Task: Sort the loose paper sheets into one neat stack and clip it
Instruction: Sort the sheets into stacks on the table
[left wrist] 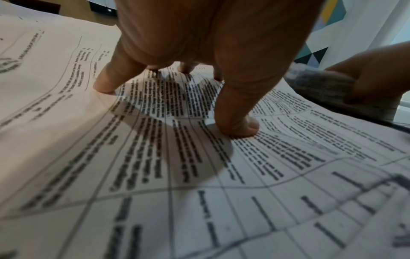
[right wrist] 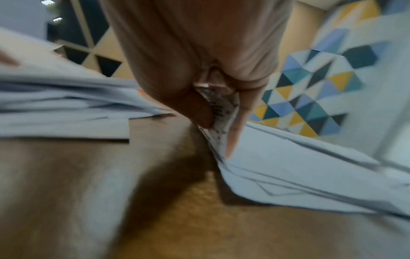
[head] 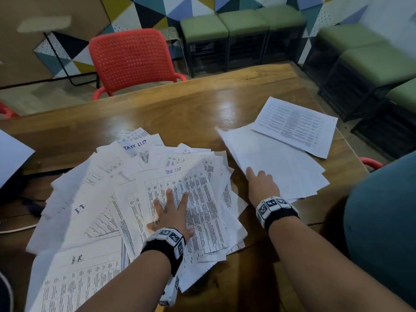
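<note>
A big fanned pile of printed sheets covers the near left of the wooden table. My left hand presses flat on its top sheet, a ruled table headed "TASK LIST", with fingers spread. To the right, my right hand pinches the left edge of a smaller bundle of sheets; in the right wrist view the thumb and forefinger clamp that lifted edge, and the bundle trails off to the right. No clip is visible.
A separate printed sheet lies at the far right, partly over the bundle. A red chair stands behind the table, green stools beyond. A teal chair back is close on my right. Another sheet pokes in at the left edge.
</note>
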Available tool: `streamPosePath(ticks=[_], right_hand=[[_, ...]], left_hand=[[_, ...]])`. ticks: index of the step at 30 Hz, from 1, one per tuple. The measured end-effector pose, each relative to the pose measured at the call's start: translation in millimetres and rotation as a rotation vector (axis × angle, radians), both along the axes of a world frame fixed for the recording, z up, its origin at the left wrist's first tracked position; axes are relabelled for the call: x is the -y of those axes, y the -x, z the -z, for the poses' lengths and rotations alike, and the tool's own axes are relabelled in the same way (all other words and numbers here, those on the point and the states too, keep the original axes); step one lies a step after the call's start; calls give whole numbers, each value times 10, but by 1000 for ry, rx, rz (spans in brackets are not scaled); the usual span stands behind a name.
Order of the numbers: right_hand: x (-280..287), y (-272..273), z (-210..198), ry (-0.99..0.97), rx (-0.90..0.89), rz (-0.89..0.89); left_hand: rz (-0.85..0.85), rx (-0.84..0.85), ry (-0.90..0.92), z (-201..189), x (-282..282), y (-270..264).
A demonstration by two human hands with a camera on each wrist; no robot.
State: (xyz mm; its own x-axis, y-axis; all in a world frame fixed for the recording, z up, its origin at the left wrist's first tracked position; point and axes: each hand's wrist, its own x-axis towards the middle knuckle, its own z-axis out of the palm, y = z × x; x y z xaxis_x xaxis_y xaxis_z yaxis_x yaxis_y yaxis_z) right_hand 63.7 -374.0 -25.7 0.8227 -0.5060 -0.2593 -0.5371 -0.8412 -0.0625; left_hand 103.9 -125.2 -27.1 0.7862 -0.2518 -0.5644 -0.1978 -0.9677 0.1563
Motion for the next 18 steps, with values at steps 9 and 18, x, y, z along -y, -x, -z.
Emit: streamPosePath(ticks=[9,18], right_hand=[[-457,103,-474,-243,410,-149],[-547,-139,-611,-532,178,-111]], left_hand=[[-5,130,57,-107,-65,-92],[-640,-89,765,-240,-118,-354]])
